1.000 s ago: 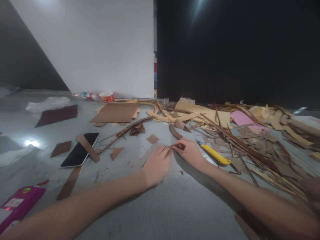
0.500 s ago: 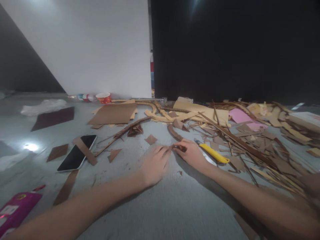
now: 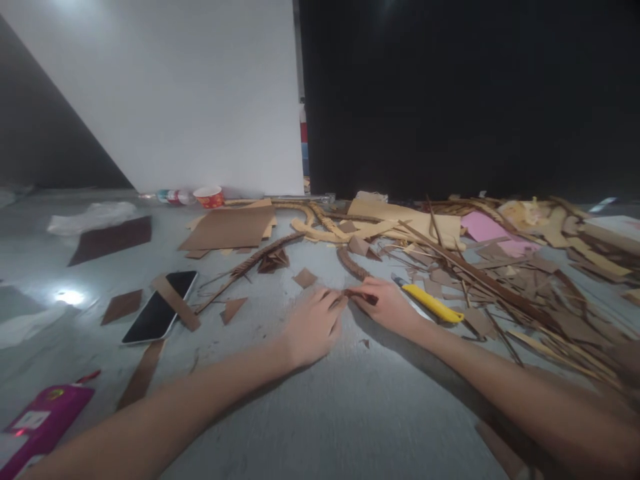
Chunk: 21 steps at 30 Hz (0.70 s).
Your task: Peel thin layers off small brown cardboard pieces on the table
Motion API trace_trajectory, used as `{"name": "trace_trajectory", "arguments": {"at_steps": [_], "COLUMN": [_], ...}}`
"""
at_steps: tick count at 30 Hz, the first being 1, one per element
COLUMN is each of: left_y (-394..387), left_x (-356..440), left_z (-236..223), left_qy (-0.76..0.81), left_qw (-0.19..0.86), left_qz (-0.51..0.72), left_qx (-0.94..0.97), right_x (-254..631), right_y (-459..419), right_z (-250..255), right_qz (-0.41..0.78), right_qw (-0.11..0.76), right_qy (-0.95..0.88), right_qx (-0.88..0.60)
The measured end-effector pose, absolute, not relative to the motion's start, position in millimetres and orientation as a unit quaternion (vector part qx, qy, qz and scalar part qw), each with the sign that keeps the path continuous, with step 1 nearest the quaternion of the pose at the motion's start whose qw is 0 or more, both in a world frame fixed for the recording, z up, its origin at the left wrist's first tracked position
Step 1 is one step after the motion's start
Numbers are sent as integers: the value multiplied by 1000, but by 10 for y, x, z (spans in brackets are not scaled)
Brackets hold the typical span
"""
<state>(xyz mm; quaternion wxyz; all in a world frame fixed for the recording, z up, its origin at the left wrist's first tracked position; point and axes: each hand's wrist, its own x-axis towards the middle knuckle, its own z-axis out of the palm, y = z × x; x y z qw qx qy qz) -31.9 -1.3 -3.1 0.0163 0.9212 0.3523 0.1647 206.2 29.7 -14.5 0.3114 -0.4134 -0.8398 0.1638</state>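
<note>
My right hand (image 3: 387, 305) is closed, pinching a small dark brown paper piece (image 3: 361, 294) between thumb and fingers. My left hand (image 3: 314, 325) comes in from the other side, its bent fingers meeting the left end of that piece. The left thumb is hidden behind the hand. Just beyond my right hand, a thick brown wrapped stem (image 3: 351, 263) lies curved on the grey tabletop (image 3: 320, 427). A yellow utility knife (image 3: 434, 303) rests to the right of that hand. One cut brown paper square (image 3: 305, 277) lies flat ahead of my left hand.
Paper scraps and thin strips (image 3: 525, 293) cover the right side. On the left are a phone (image 3: 155, 313) with a paper strip across it and a purple item (image 3: 55, 417). Brown sheets (image 3: 227, 227), a red cup (image 3: 209, 196) and a bottle (image 3: 175, 197) stand or lie at the back.
The view has shifted slightly, so the things on the table appear a little further right. My hands remain together at the small paper piece, with the left fingers slightly moved.
</note>
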Motion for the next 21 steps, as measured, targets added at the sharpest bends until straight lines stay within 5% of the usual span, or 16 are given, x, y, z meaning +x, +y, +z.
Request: {"name": "trace_trajectory", "arguments": {"at_steps": [9,21], "left_y": [2,10], "left_x": [-312,-318], "left_z": [-26,-46], "left_qy": [347,347], "left_qw": [22,29], "left_qz": [158,152], "left_qx": [924,925], "right_x": [2132,2104], "right_y": [263,258], "right_z": [-224,-200], "right_qz": [44,27], "right_qw": [266,231], "right_qy": [-900,-913], "right_qx": [-342,-334]}}
